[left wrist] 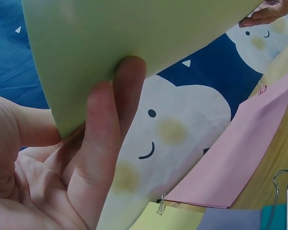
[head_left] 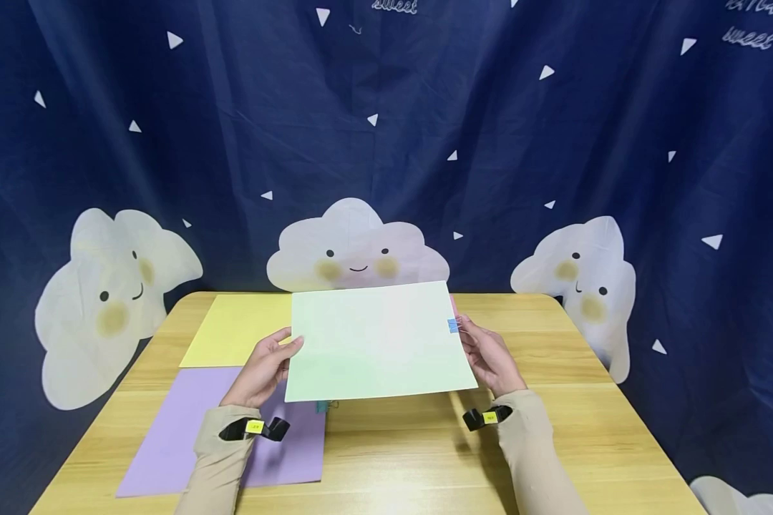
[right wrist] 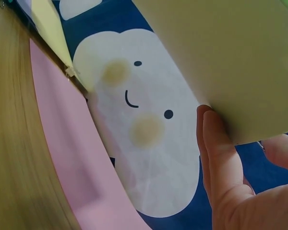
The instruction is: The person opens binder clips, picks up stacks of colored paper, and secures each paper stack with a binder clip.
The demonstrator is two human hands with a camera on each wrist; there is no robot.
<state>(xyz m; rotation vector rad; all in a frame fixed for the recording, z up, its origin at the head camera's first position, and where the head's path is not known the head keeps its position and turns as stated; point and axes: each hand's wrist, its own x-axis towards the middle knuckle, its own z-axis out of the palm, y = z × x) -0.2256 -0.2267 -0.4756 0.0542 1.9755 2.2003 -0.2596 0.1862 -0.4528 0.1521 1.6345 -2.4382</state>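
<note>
Raised above the table is light green paper (head_left: 373,343), its broad face toward the head camera. My left hand (head_left: 264,365) pinches its left edge, thumb in front and fingers behind, as the left wrist view also shows. At the right edge, next to a blue binder clip (head_left: 453,326), my right hand (head_left: 492,361) holds the paper between thumb and fingers. The right wrist view shows those fingers (right wrist: 221,148) against the back of the paper. Whether the thumb also touches the clip's wire handles is unclear.
Yellow paper (head_left: 245,329) and purple paper (head_left: 193,429) lie on the left of the wooden table (head_left: 586,429). A teal binder clip (left wrist: 278,218) sits by the purple paper. Pink paper (left wrist: 240,148) with a clip lies behind the green paper. A dark blue cloud-print curtain (head_left: 425,93) hangs behind.
</note>
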